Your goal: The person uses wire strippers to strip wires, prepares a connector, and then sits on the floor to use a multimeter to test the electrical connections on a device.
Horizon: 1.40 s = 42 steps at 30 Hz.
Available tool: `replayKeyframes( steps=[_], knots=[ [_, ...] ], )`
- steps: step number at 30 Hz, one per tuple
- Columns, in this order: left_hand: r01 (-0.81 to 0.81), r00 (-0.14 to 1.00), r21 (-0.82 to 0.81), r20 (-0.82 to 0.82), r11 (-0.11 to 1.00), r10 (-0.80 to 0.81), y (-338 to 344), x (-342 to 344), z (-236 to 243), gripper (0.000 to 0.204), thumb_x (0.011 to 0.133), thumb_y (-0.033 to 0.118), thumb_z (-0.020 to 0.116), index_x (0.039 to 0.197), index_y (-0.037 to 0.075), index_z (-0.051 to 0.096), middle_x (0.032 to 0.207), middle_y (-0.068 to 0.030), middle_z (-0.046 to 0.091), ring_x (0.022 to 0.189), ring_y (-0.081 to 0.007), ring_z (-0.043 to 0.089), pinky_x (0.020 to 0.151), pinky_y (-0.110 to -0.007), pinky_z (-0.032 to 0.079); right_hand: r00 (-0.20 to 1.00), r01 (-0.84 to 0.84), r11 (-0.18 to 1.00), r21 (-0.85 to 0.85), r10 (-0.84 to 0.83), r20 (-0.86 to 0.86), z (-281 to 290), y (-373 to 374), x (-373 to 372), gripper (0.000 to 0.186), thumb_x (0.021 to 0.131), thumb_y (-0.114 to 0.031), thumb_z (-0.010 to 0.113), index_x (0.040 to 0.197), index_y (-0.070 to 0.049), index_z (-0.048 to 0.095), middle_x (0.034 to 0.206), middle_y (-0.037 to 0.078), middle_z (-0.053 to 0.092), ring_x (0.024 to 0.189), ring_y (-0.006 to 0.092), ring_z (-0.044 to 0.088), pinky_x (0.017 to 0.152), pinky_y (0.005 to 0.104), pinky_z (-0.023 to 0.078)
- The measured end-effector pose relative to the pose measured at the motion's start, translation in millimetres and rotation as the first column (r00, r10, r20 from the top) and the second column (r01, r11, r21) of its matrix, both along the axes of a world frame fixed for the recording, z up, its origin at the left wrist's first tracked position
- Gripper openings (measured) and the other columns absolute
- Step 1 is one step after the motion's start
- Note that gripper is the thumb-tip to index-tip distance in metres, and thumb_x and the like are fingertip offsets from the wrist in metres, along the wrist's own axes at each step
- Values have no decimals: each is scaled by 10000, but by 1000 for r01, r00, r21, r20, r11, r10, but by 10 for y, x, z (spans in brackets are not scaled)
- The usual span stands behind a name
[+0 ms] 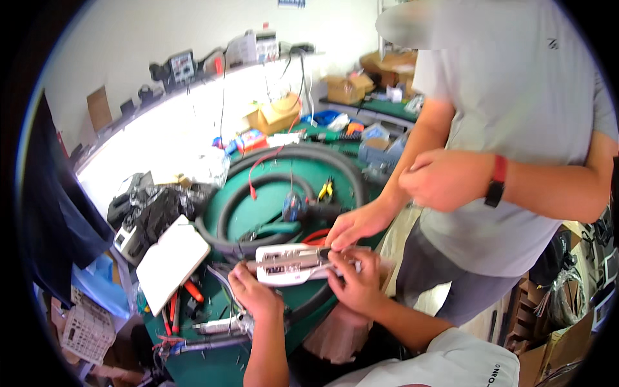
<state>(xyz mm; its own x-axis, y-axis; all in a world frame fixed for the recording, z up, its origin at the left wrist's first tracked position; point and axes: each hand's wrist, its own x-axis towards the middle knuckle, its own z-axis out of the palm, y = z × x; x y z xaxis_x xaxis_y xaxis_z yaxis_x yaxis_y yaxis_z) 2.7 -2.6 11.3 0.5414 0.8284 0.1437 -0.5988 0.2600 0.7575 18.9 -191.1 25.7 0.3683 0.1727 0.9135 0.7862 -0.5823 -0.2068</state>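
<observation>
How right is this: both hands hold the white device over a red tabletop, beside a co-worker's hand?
Not red: the head view shows a green tabletop. The left hand and right hand do hold the white device, beside a co-worker's hand.

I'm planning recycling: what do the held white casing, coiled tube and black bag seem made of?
White casing: probably hard plastic, smooth, with rounded edges.
Coiled tube: rubber or foam, perhaps; matte dark grey, bending smoothly.
Black bag: likely thin plastic film, from its glossy crinkles.
</observation>
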Motion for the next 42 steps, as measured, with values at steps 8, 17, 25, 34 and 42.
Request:
replayKeyframes(
  steps=[8, 17, 25, 34, 42],
  knots=[
    [-46, 999, 79, -13, 996, 47, 75, 54, -221, 177, 1012, 185, 398, 899, 57, 441, 804, -21, 481, 714, -104, 469, 676, -258, 441, 999, 21, 999, -42, -19, 28, 9, 7, 50, 528, 659, -30, 750, 1161, -83, 598, 1089, 123, 530, 946, 285, 519, 787, 372, 447],
    [-23, 999, 64, 48, 998, 20, 99, 109, -251, 188, 1016, 205, 398, 908, 57, 441, 803, -17, 480, 716, -101, 463, 676, -253, 434, 996, 50, 996, -80, -44, 71, -29, -18, 85, 492, 718, -124, 737, 1183, -106, 579, 1105, 86, 532, 970, 251, 526, 814, 378, 429],
    [-37, 999, 33, 15, 999, 37, 90, 98, -211, 191, 1012, 207, 412, 923, 46, 464, 775, -9, 462, 694, -97, 416, 660, -235, 379, 956, -267, 948, 173, 283, -75, 250, -88, 85, 285, 848, -199, 641, 1076, -37, 582, 986, 143, 590, 876, 332, 569, 816, 430, 432],
    [15, 999, 46, -32, 999, -14, 84, 35, -168, 233, 1015, 251, 396, 989, 29, 460, 873, -65, 538, 774, -151, 540, 716, -291, 479, 396, -598, 794, 110, 412, -821, 317, -226, 623, 691, 949, -602, 318, 722, -4, 578, 629, 106, 605, 583, 210, 608, 600, 339, 473],
    [99, 989, -28, -106, 995, -102, -79, 94, -10, 240, 1008, 255, 410, 1088, 41, 483, 950, -78, 579, 808, -160, 565, 718, -295, 492, 197, -551, 779, 300, 470, -860, 360, -305, 804, 526, 899, -527, 548, 701, -51, 650, 612, 34, 604, 538, 92, 570, 513, 259, 470]
  ],
)
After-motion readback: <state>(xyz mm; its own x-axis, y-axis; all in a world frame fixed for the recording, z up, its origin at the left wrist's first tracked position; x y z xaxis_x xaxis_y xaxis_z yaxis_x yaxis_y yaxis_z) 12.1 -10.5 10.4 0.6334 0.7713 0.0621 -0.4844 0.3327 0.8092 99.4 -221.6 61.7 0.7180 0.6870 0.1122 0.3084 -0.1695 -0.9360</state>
